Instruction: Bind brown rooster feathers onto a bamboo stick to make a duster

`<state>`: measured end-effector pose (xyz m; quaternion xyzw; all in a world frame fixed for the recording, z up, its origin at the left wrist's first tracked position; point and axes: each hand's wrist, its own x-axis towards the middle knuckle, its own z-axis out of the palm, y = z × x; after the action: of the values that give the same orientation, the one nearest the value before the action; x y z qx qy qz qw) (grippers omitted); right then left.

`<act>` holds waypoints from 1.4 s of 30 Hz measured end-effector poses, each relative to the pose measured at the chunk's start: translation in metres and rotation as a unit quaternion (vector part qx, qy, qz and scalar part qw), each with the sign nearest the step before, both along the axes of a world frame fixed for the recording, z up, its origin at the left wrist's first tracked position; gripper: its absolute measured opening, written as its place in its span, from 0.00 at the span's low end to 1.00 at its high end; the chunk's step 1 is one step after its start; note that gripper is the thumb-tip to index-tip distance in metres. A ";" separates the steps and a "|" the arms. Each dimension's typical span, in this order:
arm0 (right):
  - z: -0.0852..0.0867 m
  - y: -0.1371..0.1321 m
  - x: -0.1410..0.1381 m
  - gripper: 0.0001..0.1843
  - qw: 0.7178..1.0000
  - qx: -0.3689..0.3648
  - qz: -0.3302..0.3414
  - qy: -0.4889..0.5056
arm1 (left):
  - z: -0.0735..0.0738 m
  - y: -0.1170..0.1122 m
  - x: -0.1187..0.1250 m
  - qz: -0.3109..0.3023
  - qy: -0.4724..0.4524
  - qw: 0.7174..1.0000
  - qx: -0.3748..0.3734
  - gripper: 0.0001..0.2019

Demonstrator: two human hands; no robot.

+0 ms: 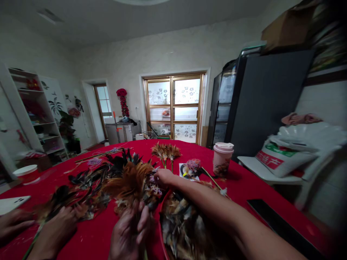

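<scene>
My left hand [129, 233] is closed around the lower end of a brown feather duster [132, 180], its feathers fanned out above my fingers. A thin stick shows below this hand. My right arm reaches across a red-rimmed basin [162, 231] filled with grey and brown feathers. At its end, my right hand [163, 178] has its fingers pressed together beside a tangle of pinkish thread [155, 188]; whatever is between them is hidden. Just left of the duster lies a pile of dark feathers [94, 175] on the red tablecloth [195, 144].
At the left, another person's hands [58, 229] work at a feathered stick near a white phone [13, 205]. Small feather dusters [166, 153], a ball of thread [193, 165] and a lidded pink cup [222, 159] stand or lie beyond. A long black strip [282, 227] lies right.
</scene>
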<state>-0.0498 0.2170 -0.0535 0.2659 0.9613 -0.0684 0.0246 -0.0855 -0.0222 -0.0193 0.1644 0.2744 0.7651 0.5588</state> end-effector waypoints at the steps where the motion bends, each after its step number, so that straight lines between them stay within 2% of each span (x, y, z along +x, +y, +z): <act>1: -0.002 0.001 0.001 0.14 1.000 -0.002 -0.002 0.007 | -0.001 0.000 0.000 0.005 0.000 1.000 0.002 0.08; 5: -0.002 0.009 0.006 0.14 0.999 -0.025 0.001 0.041 | -0.004 0.000 -0.002 0.012 -0.006 1.000 0.017 0.07; 11: 0.016 0.022 0.019 0.14 0.992 -0.058 -0.024 0.109 | -0.008 0.005 -0.007 0.007 0.000 1.000 0.025 0.06; 15: 0.023 0.019 0.021 0.14 0.991 -0.060 -0.046 0.110 | -0.011 0.008 -0.008 0.013 0.008 1.000 0.021 0.04; 22: 0.024 0.018 0.026 0.16 0.983 -0.013 -0.177 0.052 | -0.019 0.008 -0.013 0.011 0.013 1.000 0.000 0.07; 24: 0.025 0.021 0.031 0.16 0.980 -0.003 -0.194 0.038 | -0.020 0.008 -0.014 0.008 0.010 1.000 -0.001 0.07; 27: 0.027 0.022 0.036 0.15 0.983 0.009 -0.180 0.034 | -0.020 0.008 -0.013 0.008 0.009 1.000 0.000 0.06; 34: 0.022 0.007 0.019 0.14 0.998 0.008 -0.040 0.039 | -0.015 0.006 -0.008 0.013 0.017 1.000 -0.003 0.05; 42: 0.014 -0.001 0.010 0.14 0.998 0.000 -0.050 0.023 | -0.016 0.009 -0.009 0.017 0.028 0.999 -0.010 0.06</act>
<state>-0.0403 0.2164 -0.0391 0.3121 0.9470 -0.0755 -0.0006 -0.0947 -0.0133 -0.0357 0.1755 0.3002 0.7667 0.5397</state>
